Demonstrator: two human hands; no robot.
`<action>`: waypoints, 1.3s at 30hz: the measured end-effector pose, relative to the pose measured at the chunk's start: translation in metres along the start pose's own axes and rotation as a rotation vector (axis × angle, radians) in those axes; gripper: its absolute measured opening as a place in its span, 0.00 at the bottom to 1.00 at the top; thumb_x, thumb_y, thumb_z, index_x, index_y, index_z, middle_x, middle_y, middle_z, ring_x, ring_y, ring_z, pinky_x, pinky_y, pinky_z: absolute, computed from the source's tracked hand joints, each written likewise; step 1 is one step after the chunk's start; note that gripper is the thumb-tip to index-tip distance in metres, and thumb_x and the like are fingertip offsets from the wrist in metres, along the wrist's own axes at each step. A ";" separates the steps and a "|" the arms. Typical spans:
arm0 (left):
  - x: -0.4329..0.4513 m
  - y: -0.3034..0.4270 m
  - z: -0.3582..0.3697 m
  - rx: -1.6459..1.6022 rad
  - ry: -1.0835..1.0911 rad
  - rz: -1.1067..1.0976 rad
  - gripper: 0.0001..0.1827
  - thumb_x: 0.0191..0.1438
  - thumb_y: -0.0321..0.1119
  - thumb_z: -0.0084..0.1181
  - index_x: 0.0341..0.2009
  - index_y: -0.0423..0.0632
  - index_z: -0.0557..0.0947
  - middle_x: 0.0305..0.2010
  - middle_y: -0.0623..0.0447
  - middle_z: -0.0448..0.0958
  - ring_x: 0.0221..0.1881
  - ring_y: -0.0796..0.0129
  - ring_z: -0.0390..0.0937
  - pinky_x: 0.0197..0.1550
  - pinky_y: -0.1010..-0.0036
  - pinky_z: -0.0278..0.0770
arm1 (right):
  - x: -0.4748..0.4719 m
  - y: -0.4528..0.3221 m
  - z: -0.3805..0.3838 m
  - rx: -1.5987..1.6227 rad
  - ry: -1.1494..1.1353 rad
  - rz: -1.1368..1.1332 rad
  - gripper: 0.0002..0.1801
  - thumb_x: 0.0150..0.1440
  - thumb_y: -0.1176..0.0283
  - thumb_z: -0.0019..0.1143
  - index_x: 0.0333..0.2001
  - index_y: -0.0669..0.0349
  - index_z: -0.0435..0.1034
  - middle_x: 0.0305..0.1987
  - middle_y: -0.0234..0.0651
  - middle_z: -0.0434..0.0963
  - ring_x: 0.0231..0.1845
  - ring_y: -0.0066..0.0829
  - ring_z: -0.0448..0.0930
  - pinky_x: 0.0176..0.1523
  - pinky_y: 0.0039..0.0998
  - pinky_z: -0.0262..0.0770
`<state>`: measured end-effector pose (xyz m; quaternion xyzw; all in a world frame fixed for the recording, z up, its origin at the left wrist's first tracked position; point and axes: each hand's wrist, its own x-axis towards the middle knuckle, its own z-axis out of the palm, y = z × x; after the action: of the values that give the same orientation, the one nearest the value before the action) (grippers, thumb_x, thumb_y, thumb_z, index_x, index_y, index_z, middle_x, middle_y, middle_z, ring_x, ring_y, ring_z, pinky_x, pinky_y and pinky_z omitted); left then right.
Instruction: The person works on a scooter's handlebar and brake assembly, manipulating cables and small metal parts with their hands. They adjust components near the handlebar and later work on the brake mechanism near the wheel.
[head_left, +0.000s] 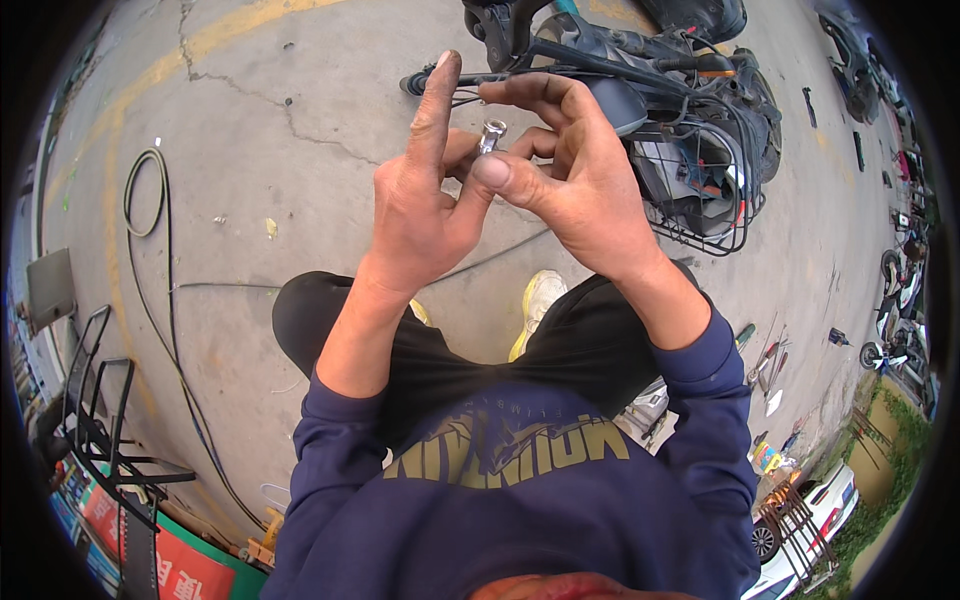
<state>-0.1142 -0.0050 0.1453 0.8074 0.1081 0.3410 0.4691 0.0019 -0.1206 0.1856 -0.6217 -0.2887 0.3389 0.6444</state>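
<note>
A small shiny metal socket (492, 133), its hollow end upward, is pinched between my two hands in front of me. My left hand (431, 187) holds it with thumb and curled fingers, the index finger stretched out. The thumb of my right hand (574, 165) meets the left thumb at the socket's lower part, and its other fingers are curled and spread around it. The lower end of the socket is hidden by the thumbs. Beyond my hands lies a black two-wheeler's front part with a handlebar (480, 78) and a wire basket (694, 187) holding several things.
A hose (171, 300) lies looped on the concrete at left, near a black metal rack (112, 420). Several hand tools (769, 360) lie on the ground at right. A thin cable (495, 259) crosses the ground before my shoes. A white car (802, 525) stands at lower right.
</note>
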 end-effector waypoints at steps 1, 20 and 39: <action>0.000 0.001 0.000 0.001 -0.002 -0.027 0.41 0.61 0.22 0.56 0.76 0.36 0.54 0.26 0.51 0.80 0.28 0.76 0.77 0.36 0.79 0.78 | -0.004 -0.002 -0.003 0.012 -0.033 0.012 0.25 0.61 0.62 0.70 0.50 0.73 0.74 0.51 0.46 0.80 0.39 0.21 0.80 0.46 0.26 0.81; 0.006 0.005 -0.002 -0.532 0.027 -0.298 0.32 0.62 0.20 0.55 0.70 0.41 0.63 0.25 0.54 0.77 0.26 0.78 0.76 0.29 0.81 0.76 | -0.004 -0.025 -0.022 0.183 -0.068 0.160 0.32 0.72 0.54 0.44 0.64 0.74 0.63 0.56 0.49 0.80 0.23 0.19 0.73 0.35 0.25 0.77; 0.007 0.002 0.006 -0.653 0.042 -0.470 0.19 0.63 0.19 0.53 0.57 0.38 0.67 0.33 0.49 0.80 0.29 0.74 0.78 0.32 0.78 0.78 | 0.013 0.007 -0.005 0.284 -0.134 0.236 0.28 0.71 0.60 0.52 0.65 0.70 0.64 0.41 0.36 0.83 0.22 0.13 0.69 0.27 0.20 0.69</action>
<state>-0.1052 -0.0062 0.1481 0.5620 0.1853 0.2575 0.7639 0.0132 -0.1134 0.1778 -0.5303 -0.2053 0.4901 0.6606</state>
